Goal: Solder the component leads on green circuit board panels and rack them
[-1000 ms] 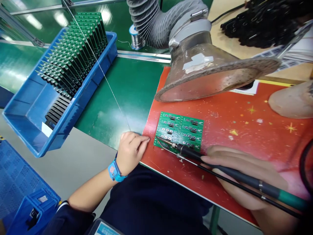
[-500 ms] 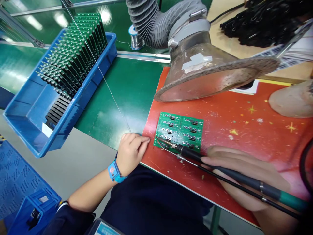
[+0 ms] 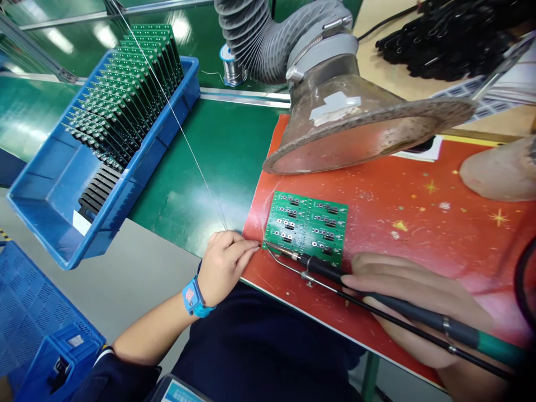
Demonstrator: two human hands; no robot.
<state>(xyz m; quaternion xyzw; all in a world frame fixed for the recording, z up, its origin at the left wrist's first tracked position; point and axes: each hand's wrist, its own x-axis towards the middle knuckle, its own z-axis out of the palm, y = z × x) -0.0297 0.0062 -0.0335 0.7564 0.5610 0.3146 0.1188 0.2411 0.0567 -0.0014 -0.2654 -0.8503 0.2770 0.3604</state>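
Observation:
A green circuit board [image 3: 307, 226] with rows of small dark parts lies on the red mat. My right hand [image 3: 419, 301] is closed around a soldering iron [image 3: 402, 304], whose metal tip rests at the board's lower left corner. A thin metal tube [image 3: 326, 285] runs alongside the iron and ends near the same corner. My left hand [image 3: 226, 259] pinches a thin solder wire [image 3: 192, 153] just left of that corner. The wire rises from my fingers to the upper left.
At the left stands a blue bin [image 3: 138, 178] with upright green boards [image 3: 125, 89]. A fume hood [image 3: 355, 128] overhangs the mat behind the board. A solder spool [image 3: 232, 67] and black cables [image 3: 444, 42] are farther back.
The iron tip and tube have moved slightly left and down, from over the board to its lower left corner. My left fingers have shifted slightly down and right, closer to the tip.

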